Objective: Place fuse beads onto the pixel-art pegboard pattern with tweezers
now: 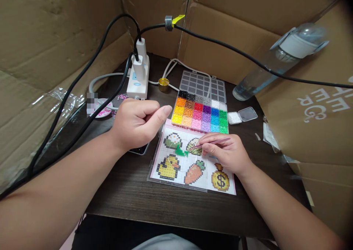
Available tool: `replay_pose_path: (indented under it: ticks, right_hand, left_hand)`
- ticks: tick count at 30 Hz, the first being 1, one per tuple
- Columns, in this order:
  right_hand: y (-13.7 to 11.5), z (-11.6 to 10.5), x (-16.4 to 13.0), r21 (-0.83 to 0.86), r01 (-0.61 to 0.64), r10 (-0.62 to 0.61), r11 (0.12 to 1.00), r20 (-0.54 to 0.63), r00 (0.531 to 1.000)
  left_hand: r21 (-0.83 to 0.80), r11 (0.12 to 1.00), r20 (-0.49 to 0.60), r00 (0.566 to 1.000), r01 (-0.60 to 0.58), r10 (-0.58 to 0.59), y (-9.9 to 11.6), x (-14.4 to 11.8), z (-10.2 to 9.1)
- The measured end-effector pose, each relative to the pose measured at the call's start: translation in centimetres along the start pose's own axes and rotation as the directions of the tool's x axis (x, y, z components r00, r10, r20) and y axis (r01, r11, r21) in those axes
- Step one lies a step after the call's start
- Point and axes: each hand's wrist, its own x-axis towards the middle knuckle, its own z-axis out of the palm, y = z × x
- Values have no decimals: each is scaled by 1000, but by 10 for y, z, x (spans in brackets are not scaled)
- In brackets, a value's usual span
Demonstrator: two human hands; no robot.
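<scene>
My right hand grips pink tweezers, their tips pointing left over a bead pattern sheet. A clear pegboard covers the sheet, which shows a duck, a carrot and a money bag. Green beads lie in a loose cluster on the board, just left of the tweezer tips. My left hand is a closed fist raised left of the sheet; whatever it holds, if anything, is hidden. Behind the sheet stands an open bead box, its compartments sorted by colour.
A power strip with plugs and black cables arches across the scene. A water bottle leans at the back right. A small open case of white beads sits beside the bead box. Cardboard walls enclose the table.
</scene>
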Motion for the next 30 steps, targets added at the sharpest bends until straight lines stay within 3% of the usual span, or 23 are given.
replay_pose_path:
  ticks: [10, 15, 20, 23, 26, 28, 30]
  right_hand:
    - [2, -1, -1, -2, -10, 10, 1000, -15, 1000]
    - [9, -5, -1, 98, -48, 49, 994, -7, 999]
    - [12, -20, 8, 291, 3, 53, 957, -186, 981]
    - [11, -40, 20, 323, 124, 12, 938, -389, 921]
    - [15, -59, 32, 221, 224, -52, 949, -590, 805]
    - [20, -66, 38, 83, 228, -116, 970, -666, 737]
    - [24, -69, 40, -59, 175, -167, 983, -688, 707]
  left_hand:
    - [-20, 1000, -1, 1000, -22, 22, -2, 0, 0]
    - [-23, 999, -4, 999, -38, 38, -2, 0, 0]
    - [-6, 999, -7, 999, -47, 47, -4, 1, 0]
    - [0, 999, -6, 999, -49, 49, -5, 1, 0]
    - [1, 998, 8, 998, -65, 65, -5, 1, 0]
    - [6, 997, 13, 997, -74, 74, -5, 1, -1]
    - [11, 997, 7, 997, -81, 81, -5, 1, -1]
